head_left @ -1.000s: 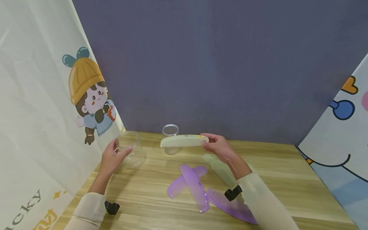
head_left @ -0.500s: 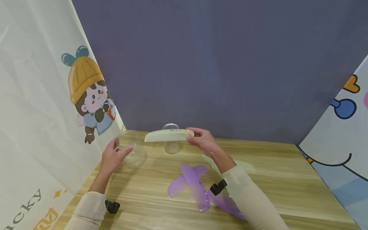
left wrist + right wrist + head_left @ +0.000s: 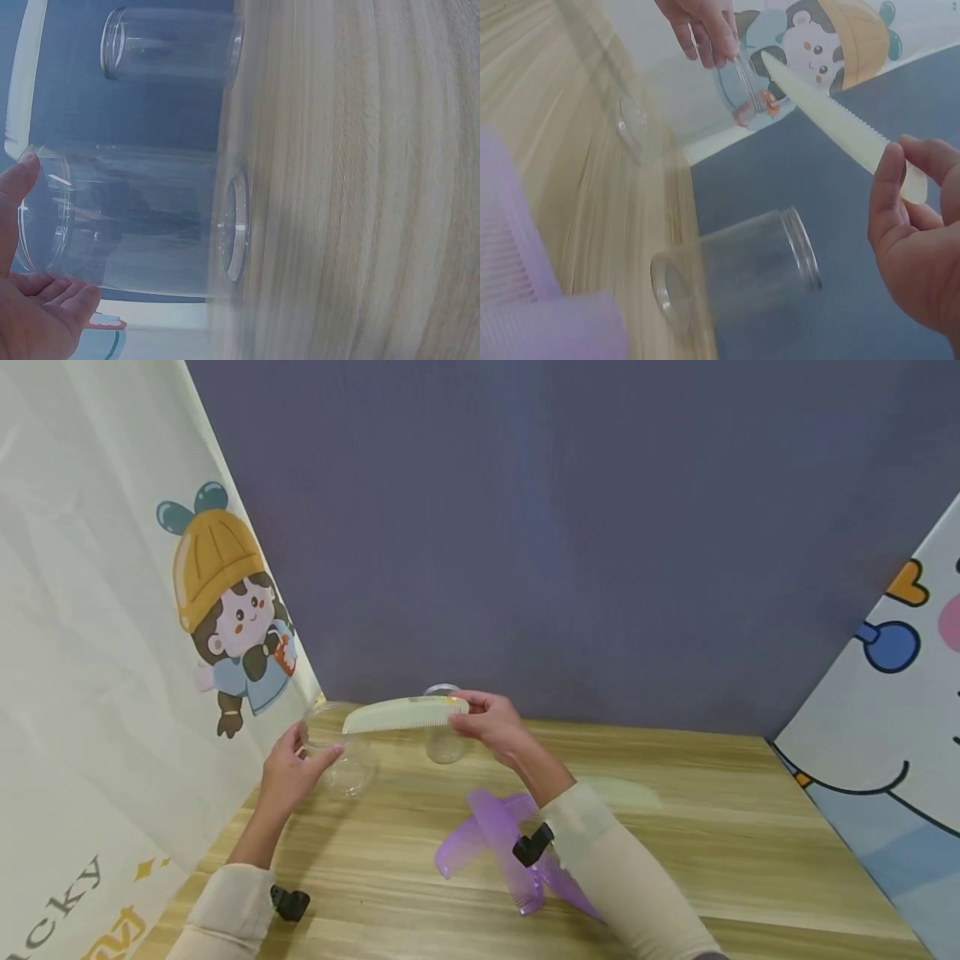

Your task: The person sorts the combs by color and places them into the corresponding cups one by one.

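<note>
My left hand [image 3: 292, 777] holds a clear plastic jar [image 3: 351, 770] by its upper rim, thumb on one side and fingers on the other. In the left wrist view the base of this jar [image 3: 150, 225] appears to be on the tabletop. My right hand [image 3: 497, 731] pinches a pale green comb [image 3: 401, 714] by its right end, teeth facing down. In the right wrist view the free tip of the comb [image 3: 821, 112] points toward the held jar's mouth. Whether that tip is over the opening, I cannot tell.
A second, smaller clear jar [image 3: 445, 748] stands behind the comb. Purple combs [image 3: 495, 835] lie crossed on the wooden table [image 3: 390, 893], another partly under my right sleeve. One more pale green comb [image 3: 618, 792] lies to the right. A dark wall [image 3: 570, 543] closes the back.
My right hand has carried the pale green comb leftward, from in front of the smaller jar to the mouth of the held jar. My left hand has stayed in place.
</note>
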Demonstrator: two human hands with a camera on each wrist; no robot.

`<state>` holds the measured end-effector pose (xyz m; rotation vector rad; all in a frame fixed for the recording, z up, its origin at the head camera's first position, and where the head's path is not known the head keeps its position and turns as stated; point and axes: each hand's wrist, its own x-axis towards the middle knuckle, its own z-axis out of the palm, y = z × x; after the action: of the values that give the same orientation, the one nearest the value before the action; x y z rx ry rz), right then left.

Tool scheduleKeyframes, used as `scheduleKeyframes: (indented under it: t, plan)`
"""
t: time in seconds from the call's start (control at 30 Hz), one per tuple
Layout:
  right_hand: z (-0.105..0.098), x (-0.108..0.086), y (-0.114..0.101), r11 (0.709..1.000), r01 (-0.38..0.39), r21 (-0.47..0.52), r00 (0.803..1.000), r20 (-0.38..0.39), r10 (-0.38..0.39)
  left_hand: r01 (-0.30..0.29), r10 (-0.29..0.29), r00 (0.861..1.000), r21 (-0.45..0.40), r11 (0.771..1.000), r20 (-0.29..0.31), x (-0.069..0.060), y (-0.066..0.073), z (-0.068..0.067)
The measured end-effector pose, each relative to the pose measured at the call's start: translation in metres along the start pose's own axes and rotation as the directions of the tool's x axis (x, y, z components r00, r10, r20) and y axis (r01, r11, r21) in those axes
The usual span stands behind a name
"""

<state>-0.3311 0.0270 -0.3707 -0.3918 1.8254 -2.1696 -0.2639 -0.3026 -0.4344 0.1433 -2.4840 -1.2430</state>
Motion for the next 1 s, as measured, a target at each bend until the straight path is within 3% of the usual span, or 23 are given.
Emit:
scheduleKeyframes:
  t: [0.3,0.6,1.0]
  plan:
    - [0.025,0.007,-0.003,0.999,-0.007,-0.051,1.0,-0.013,0.006,-0.003,0.003,1.0,0.007,1.0,0.011,-0.002,0.0,0.003]
    - [0.043,0.014,0.001,0.999,-0.02,0.039,1.0,-0.021,0.021,-0.022,0.022,1.0,-0.017,1.0,0.005,-0.002,0.001,0.006]
    - [0.067,0.016,-0.004,0.995,-0.006,0.104,0.999,0.052,0.001,-0.03,0.03,1.0,-0.001,1.0,0.008,-0.001,0.0,0.005]
